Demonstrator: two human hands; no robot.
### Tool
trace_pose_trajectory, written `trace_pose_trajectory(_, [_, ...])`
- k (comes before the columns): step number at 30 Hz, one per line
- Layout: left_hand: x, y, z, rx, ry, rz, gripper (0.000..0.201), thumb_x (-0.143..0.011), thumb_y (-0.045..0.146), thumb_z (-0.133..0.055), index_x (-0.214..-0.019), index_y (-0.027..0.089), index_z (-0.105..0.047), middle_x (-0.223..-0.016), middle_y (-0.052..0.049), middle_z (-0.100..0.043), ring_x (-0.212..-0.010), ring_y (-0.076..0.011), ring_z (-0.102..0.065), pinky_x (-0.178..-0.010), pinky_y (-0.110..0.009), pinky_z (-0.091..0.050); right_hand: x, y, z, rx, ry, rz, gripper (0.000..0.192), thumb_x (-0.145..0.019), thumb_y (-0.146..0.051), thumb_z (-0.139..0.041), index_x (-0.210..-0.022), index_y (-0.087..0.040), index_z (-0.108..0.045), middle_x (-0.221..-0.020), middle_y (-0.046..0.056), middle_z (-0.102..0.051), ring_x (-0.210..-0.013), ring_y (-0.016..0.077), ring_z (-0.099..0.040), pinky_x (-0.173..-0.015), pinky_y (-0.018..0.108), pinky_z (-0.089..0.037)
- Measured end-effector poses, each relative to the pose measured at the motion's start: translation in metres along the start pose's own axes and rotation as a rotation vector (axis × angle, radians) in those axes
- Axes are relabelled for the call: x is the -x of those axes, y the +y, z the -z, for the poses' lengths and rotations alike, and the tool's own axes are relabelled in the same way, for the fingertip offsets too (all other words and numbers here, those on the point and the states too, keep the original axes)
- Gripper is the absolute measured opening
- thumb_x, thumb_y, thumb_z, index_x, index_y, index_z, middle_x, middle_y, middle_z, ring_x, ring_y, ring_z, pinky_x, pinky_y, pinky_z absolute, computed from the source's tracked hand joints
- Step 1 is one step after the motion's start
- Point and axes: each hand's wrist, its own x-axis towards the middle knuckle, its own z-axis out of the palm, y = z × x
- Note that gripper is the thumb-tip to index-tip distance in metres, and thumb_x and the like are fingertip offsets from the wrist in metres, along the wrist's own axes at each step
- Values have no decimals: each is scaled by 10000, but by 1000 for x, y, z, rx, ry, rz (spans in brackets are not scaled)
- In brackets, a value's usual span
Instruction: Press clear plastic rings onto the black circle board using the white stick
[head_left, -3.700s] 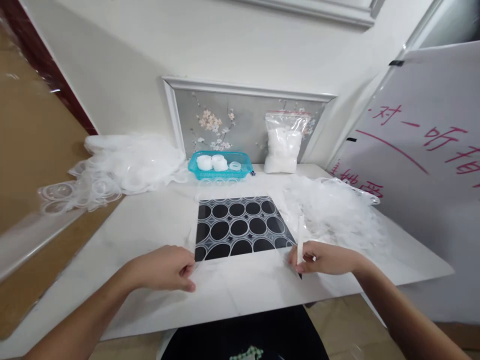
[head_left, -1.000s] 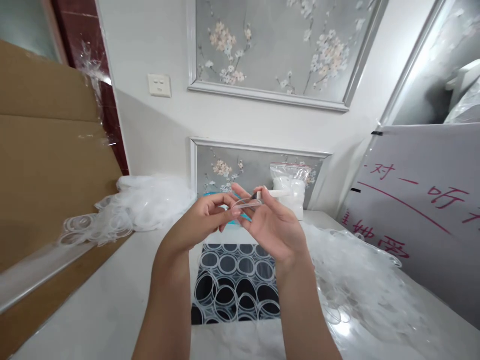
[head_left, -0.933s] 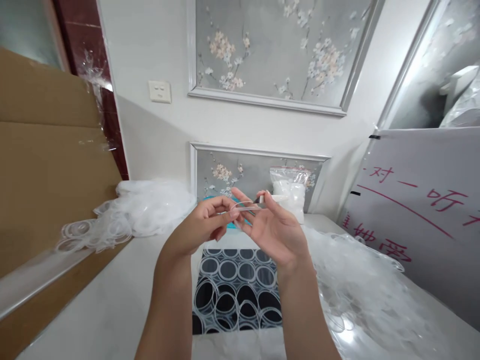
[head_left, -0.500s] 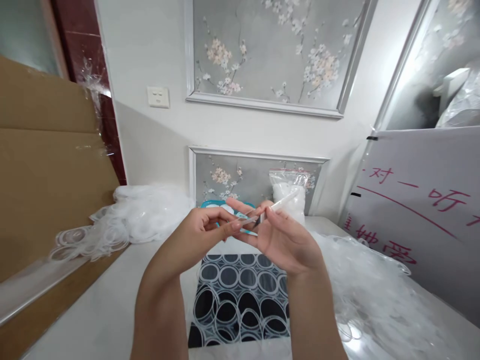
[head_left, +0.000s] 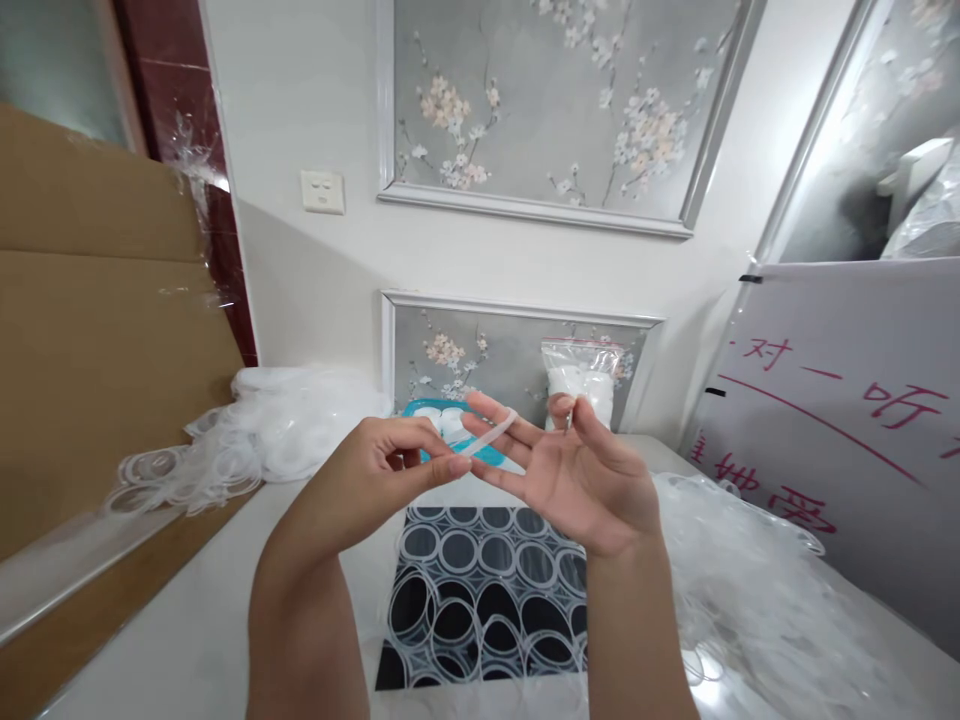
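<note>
My left hand [head_left: 405, 460] pinches a translucent white ring [head_left: 491, 434], seen nearly edge-on, between thumb and forefinger. Its far end lies against the fingers of my right hand [head_left: 581, 470], which is turned palm up. The right thumb and forefinger are pressed together on something tiny that I cannot make out, while the other fingers are stretched out. Below both hands lies a black patterned mat [head_left: 390, 668] with several pale rings [head_left: 455, 618] laid in rows on it.
A heap of translucent rings [head_left: 292, 420] is at left beside cardboard [head_left: 97, 360]. More clear rings [head_left: 765, 590] spread at right before a whiteboard [head_left: 847, 440] with red writing. Behind my hands stand a teal tray [head_left: 411, 408] with white round items and a zip bag [head_left: 581, 356] of white pieces.
My hands have drawn slightly apart, the right one moving rightwards and opening its lower fingers. The clear strip-like piece that stuck up beyond the right thumb no longer shows there.
</note>
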Motion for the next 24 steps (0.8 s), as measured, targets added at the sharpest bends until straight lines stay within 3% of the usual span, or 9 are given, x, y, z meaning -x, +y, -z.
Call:
trace_pose_trajectory(6, [2, 0, 0, -93, -33, 88, 254, -827, 456, -614, -812, 225, -719, -879, -20, -667, -776, -150, -563, -593, -228, -395, 1, 0, -7, 11, -10, 24, 142, -875, -420, -608, -830, -296, -661, -1248, 13, -637, -1261, 239, -516, -1099, 536, -310])
trace_pose_trajectory(9, [4, 0, -1, -196, -85, 219, 339, -835, 536, -575, -955, 249, -710, -829, -8, -660, -638, -128, -529, -545, -232, -381, 3, -1, -8, 85, -4, 27, 137, -875, -400, -615, -846, -284, -681, -1268, 23, -627, -1266, 259, -509, -1077, 537, -350])
trace_pose_trajectory(12, [5, 3, -3, -235, -101, 221, 377, -829, 556, -575, -1019, 257, -703, -783, -2, -651, -626, -130, -530, -549, -232, -387, 5, -1, -6, 224, 32, 42, 115, -868, -373, -632, -849, -282, -699, -1197, 25, -662, -1305, 272, -466, -1056, 530, -380])
trace_pose_trajectory(15, [4, 7, -7, -204, -60, 133, 353, -815, 550, -603, -974, 255, -715, -706, 14, -614, -623, -117, -515, -528, -207, -363, 7, -1, -6, 305, 74, 95, 96, -845, -372, -663, -828, -286, -703, -1069, 20, -705, -1351, 260, -409, -1068, 505, -370])
trace_pose_trajectory(21, [2, 13, -11, -47, -45, 137, 363, -838, 514, -600, -725, 175, -662, -450, 52, -456, -430, -65, -406, -416, -170, -300, 7, -1, -10, 223, 10, 78, 112, -865, -384, -633, -852, -299, -705, -1150, 22, -685, -1319, 250, -455, -1084, 500, -349])
trace_pose_trajectory(24, [3, 14, -9, 64, -53, 106, 343, -864, 465, -578, -704, 169, -647, -454, 41, -518, -399, -59, -434, -396, -158, -328, 6, -2, -10, 127, -25, 66, 137, -874, -407, -612, -847, -301, -694, -1169, 24, -679, -1343, 241, -428, -1098, 509, -330])
